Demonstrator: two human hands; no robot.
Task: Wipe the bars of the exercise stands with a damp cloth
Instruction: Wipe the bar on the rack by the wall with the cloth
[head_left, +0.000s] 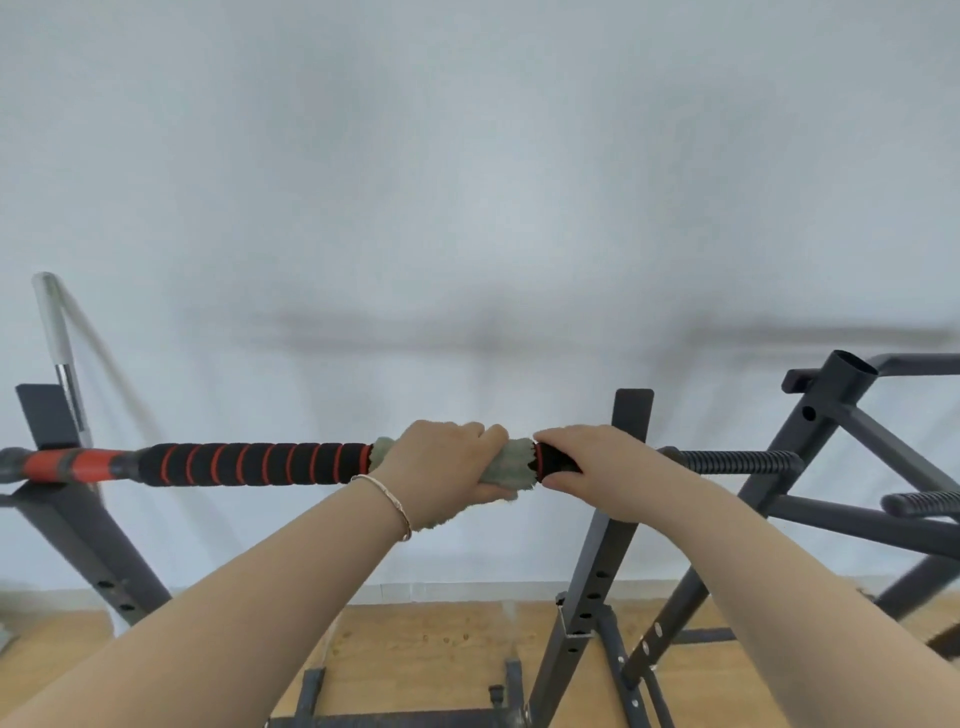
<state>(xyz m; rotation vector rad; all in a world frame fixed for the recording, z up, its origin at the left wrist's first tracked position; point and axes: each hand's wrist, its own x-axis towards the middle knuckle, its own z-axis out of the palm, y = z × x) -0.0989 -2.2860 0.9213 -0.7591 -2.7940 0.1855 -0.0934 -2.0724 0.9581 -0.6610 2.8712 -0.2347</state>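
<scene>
A horizontal bar (249, 464) with black foam padding and red spiral stripes rests across two dark grey stands. A pale green cloth (511, 464) is wrapped around the bar near its middle. My left hand (441, 462) is closed over the cloth and the bar, with a thin bracelet on the wrist. Just to the right, my right hand (592, 462) grips the padded bar directly, touching the cloth's edge. The bar's bare threaded end (737, 461) sticks out to the right.
The right stand's upright (597, 545) rises below my right hand; the left stand (78, 519) holds the bar's red end. A dark grey frame (831, 441) with a second threaded bar stands at the right. A white-capped rod (54, 332) leans at the left. Wall behind, wooden floor below.
</scene>
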